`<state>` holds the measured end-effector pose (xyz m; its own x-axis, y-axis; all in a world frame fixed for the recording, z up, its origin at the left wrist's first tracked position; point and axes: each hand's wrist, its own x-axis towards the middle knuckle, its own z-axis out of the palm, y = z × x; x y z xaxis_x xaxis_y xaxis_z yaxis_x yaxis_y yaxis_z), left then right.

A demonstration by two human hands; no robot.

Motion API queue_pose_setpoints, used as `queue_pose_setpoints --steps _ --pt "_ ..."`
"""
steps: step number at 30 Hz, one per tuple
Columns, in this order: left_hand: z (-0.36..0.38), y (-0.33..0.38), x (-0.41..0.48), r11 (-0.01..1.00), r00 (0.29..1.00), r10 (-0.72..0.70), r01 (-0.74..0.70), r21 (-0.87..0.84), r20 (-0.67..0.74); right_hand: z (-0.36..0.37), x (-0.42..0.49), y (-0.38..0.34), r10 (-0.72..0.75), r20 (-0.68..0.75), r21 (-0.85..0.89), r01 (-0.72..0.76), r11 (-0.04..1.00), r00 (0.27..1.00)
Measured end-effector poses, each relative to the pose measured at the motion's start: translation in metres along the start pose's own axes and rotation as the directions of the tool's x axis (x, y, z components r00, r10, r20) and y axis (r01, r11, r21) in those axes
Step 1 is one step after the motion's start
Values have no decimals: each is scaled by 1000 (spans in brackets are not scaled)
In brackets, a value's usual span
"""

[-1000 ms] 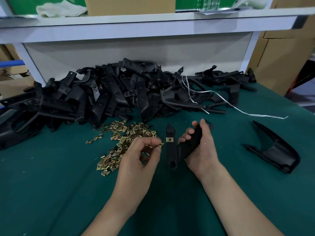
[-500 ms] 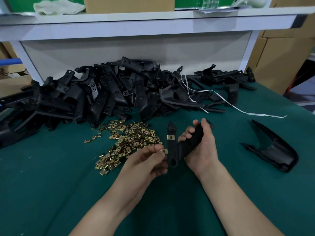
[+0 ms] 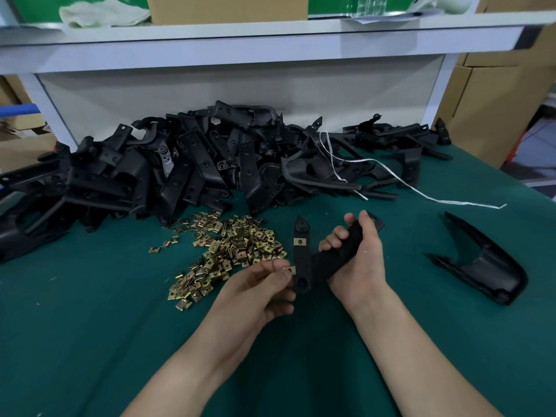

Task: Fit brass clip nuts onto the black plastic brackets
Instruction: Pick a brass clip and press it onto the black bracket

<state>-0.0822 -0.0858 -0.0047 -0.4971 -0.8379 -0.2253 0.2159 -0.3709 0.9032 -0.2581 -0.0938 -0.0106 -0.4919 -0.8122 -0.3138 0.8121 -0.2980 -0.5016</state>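
Bracket (image 3: 303,260) is gripped in my right hand (image 3: 361,266) over the counter (image 3: 90,341), 1 brass nut (image 3: 299,241) already clipped on its arm. My left hand (image 3: 255,293) pinches another nut (image 3: 291,269) at the arm's edge, near the loose nut pile (image 3: 231,248).

No legible text, label, brand mark, number or sign is found. The black brackets (image 3: 195,176), brass clip nuts (image 3: 234,245), cardboard box (image 3: 225,7) and shelf (image 3: 270,46) carry no readable marking.
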Motion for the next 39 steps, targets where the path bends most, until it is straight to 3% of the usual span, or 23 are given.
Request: queue_pose_setpoints --steps 11,21,39 --pt "-2 -2 3 999 1000 -9 8 -37 -24 1 -1 1 -49 -44 -37 48 998 998" --pt "0 -6 4 998 999 42 -40 38 -28 5 -3 2 -142 -105 -80 134 988 984" --pt "-2 -7 3 998 999 41 -40 38 -23 4 -4 6 -219 -91 -137 206 969 972"
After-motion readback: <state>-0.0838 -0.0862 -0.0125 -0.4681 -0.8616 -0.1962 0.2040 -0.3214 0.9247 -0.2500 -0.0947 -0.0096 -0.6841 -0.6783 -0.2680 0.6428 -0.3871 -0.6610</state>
